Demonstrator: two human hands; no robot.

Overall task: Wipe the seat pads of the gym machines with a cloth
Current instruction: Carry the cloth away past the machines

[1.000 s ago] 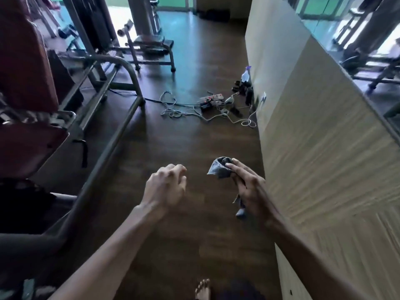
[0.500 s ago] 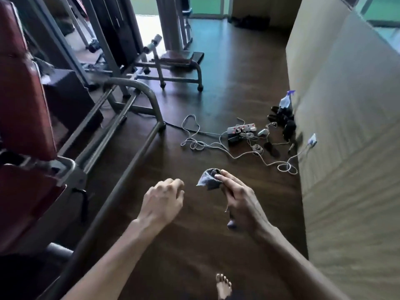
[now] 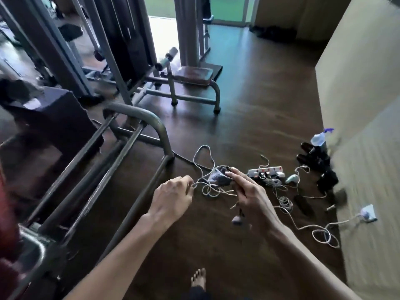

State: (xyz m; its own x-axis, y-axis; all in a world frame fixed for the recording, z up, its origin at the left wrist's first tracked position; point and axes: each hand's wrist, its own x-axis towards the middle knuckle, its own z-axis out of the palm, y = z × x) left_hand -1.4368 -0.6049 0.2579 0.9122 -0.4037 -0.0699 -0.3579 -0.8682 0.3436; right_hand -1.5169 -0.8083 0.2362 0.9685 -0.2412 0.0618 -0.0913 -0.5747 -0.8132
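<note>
My right hand [image 3: 246,191] holds a bunched grey-blue cloth [image 3: 218,177] in front of me at about waist height, with a corner of it hanging below the palm. My left hand [image 3: 173,195] hovers just left of the cloth, fingers curled loosely with nothing in them. A low brown seat pad [image 3: 193,75] on a grey tube frame stands further ahead in the middle of the floor. At the far left edge I see a blurred part of a red pad [image 3: 6,217] on the nearest machine.
The grey tube base [image 3: 138,118] of the near machine runs diagonally on my left. On the dark wooden floor ahead lie a power strip [image 3: 266,171], tangled white cables [image 3: 287,202], dark shoes [image 3: 313,156] and a spray bottle [image 3: 320,138]. A beige wall [image 3: 368,105] runs along the right. My bare foot [image 3: 199,280] shows below.
The view has moved forward and tilted up, so the brown seat pad and the cables come closer. Both hands stay in front, the right one still holding the cloth.
</note>
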